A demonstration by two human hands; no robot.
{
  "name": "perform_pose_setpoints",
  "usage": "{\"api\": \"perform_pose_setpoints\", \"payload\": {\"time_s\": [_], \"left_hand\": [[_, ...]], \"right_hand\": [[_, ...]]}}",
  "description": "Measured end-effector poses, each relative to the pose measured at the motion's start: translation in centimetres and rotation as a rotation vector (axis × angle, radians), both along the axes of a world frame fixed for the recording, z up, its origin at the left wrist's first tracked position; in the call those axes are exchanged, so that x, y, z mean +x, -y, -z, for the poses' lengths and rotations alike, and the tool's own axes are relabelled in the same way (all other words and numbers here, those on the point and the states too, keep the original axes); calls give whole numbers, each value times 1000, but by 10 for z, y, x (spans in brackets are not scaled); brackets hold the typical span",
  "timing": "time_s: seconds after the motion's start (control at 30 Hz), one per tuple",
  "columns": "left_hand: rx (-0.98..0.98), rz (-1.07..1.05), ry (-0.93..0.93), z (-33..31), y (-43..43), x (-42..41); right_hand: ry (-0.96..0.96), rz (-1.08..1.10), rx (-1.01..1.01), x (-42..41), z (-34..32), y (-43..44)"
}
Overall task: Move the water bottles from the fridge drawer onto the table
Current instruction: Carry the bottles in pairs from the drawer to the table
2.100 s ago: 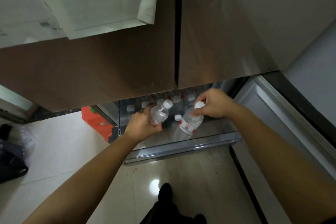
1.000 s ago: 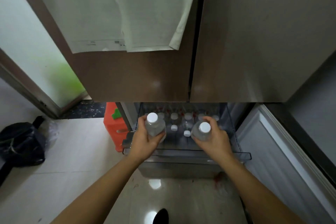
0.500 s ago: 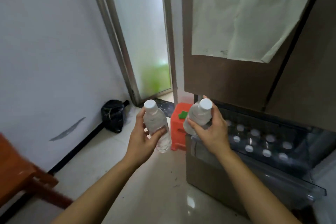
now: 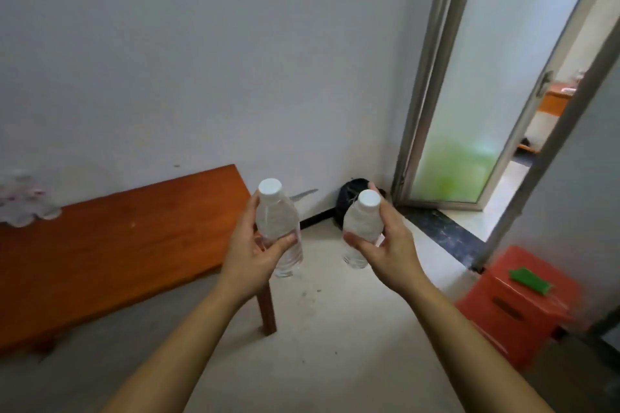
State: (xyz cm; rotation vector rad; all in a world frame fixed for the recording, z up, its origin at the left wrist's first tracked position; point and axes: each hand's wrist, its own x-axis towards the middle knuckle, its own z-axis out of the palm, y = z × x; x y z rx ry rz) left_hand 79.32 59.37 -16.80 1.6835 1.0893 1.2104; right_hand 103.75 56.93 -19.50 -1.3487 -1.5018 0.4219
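Observation:
My left hand point(image 4: 250, 250) grips a clear water bottle point(image 4: 278, 221) with a white cap, held upright in front of me. My right hand point(image 4: 385, 245) grips a second clear water bottle point(image 4: 360, 225), also upright and white-capped. Both bottles hang in the air over the floor, just right of the orange-brown wooden table point(image 4: 110, 245) that stands against the white wall at the left. The fridge and its drawer are out of view.
Blurred white bottles point(image 4: 20, 201) stand at the table's far left end. A black bag point(image 4: 352, 191) sits in the corner by the frosted glass door point(image 4: 469, 104). A red plastic stool point(image 4: 516, 302) with a green item on it stands at the right.
I have turned left from the fridge, carrying both bottles lifted out of the drawer. The fridge has left the view and the wooden table has come in at the left.

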Motion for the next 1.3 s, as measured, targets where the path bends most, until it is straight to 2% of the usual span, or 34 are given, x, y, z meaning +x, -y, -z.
{"api": "perform_pose_setpoints", "payload": {"time_s": [0.2, 0.4, 0.53, 0.83, 1.0, 1.17, 1.3], "left_hand": [[-16, -268, 41, 6, -50, -171], [-8, -431, -8, 18, -104, -277], [-4, -558, -76, 33, -157, -334], [-86, -614, -177, 31, -315, -448], [-76, -711, -300, 38, -374, -507], [-92, -810, -614, 67, -418, -575], [-182, -704, -569, 101, -462, -631]], "right_hand": [[23, -247, -39, -168, 3, -101], [74, -372, -57, -290, 19, -199], [42, -460, -71, -355, 32, -270], [-32, -621, -115, -476, 37, -453], [69, -692, -185, -550, 40, -541], [146, -700, -235, -619, 54, -586], [228, -699, -273, -669, 74, -617]]}}
